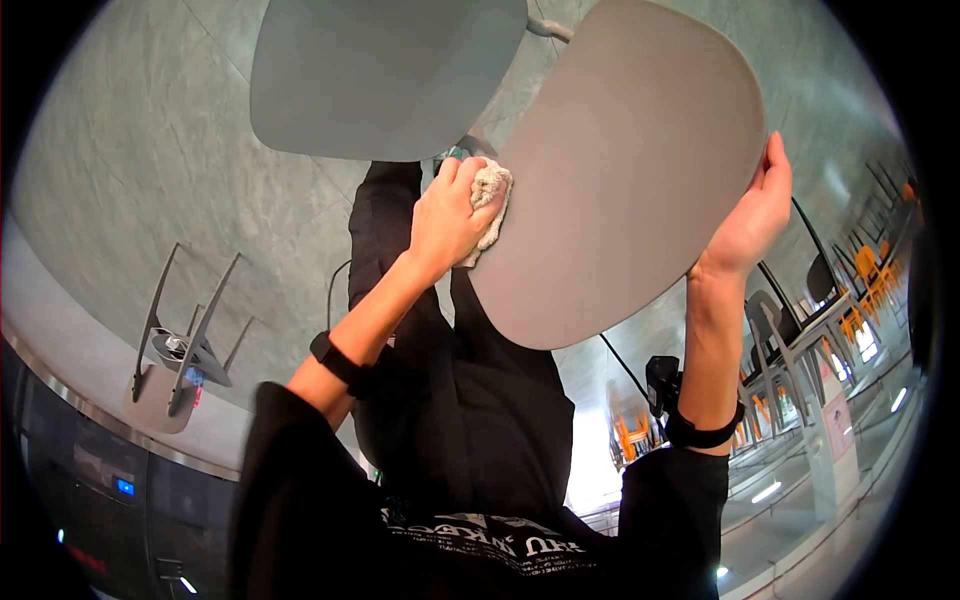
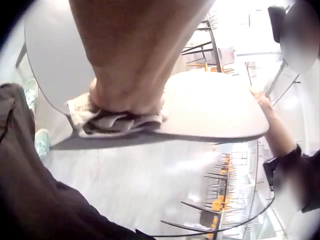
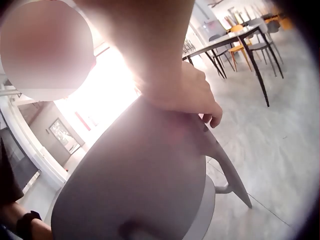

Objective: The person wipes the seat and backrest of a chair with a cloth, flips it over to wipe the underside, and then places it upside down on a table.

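Observation:
A grey chair stands before me, its backrest (image 1: 620, 180) near and its seat (image 1: 390, 80) beyond. My left hand (image 1: 445, 220) grips a bunched, pale, textured cloth (image 1: 491, 186) against the backrest's left edge. In the left wrist view the crumpled cloth (image 2: 150, 121) lies along that rim, under the hand, with most fingers hidden. At the opposite edge my right hand (image 1: 750, 220) holds the backrest. The right wrist view has this hand (image 3: 192, 95) over the top of the backrest (image 3: 135, 165), fingertips curled over the far side.
Another grey chair (image 1: 165, 395) is on the floor (image 1: 130, 170) at the left. Off to the right, rows of tables (image 1: 815, 325) stand with grey and orange chairs (image 1: 870, 265). A table (image 3: 225, 44) with dark legs shows behind the held chair in the right wrist view.

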